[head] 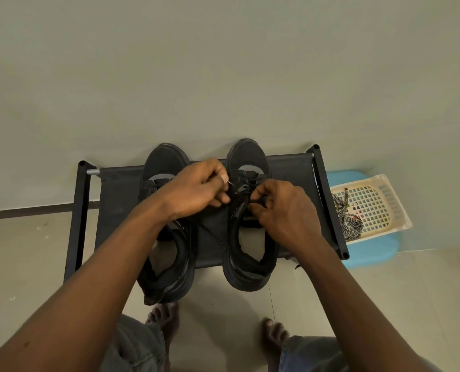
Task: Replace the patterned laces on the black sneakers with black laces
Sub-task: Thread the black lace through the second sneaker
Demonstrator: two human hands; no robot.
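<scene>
Two black sneakers stand side by side on the fabric top of a low black shoe rack point(290, 170), their long axes running from the near edge to the far edge. The toes point away from the person toward the wall point(223, 63), and the open heels face the person. Both toes reach past the far edge and both heels hang over the near edge. The left sneaker point(167, 162) sits toward the middle of the rack and is partly hidden by the left forearm. The right sneaker point(247, 157) stands just beside it, nearer the right edge, with bare fabric between the two. Both hands meet over the lacing of the right sneaker. The left hand point(196, 189) has its fingers curled, and the thumb and forefinger pinch the tip end of the black lace point(251, 181). The right hand point(285, 210) is also curled tight, its fingertips pinching the lace on the right side of the tongue. A thin strand of the same lace trails across the fabric between the shoes. Off the right edge of the rack, a cream plastic basket point(399, 210) with a grid bottom rests on a blue stool point(371, 253). In the basket, against its left side, lie the black-and-white patterned laces point(349, 221) in a loose tangle. The person's bare feet point(164, 318) stand on the tiled floor point(384, 291) in front of the rack's near edge.
</scene>
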